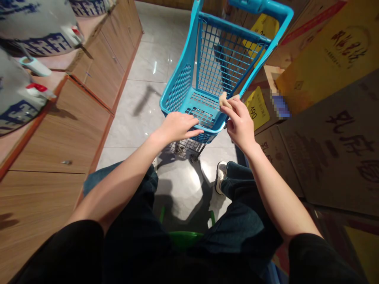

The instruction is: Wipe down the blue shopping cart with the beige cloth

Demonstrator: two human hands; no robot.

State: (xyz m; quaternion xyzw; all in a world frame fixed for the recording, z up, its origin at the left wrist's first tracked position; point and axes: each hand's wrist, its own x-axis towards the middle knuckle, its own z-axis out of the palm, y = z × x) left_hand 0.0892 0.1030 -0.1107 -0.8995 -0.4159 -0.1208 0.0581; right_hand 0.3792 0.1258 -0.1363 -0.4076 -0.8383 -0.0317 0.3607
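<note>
A blue plastic shopping cart with mesh sides stands before me. Across its near rim lies my left hand, fingers stretched out and thumb apart, holding nothing. At the near right corner of the cart, my right hand pinches a crumpled beige cloth between thumb and fingers. The cloth is against or just above the right rim; I cannot tell whether it touches. Part of it is hidden by the fingers. Through the mesh, the basket floor shows no goods.
Wooden cabinets line the left, bearing large white-and-blue jars with taps. Stacked cartons and yellow price tags stand close on the right. Below me is a green stool on the shiny tiled floor.
</note>
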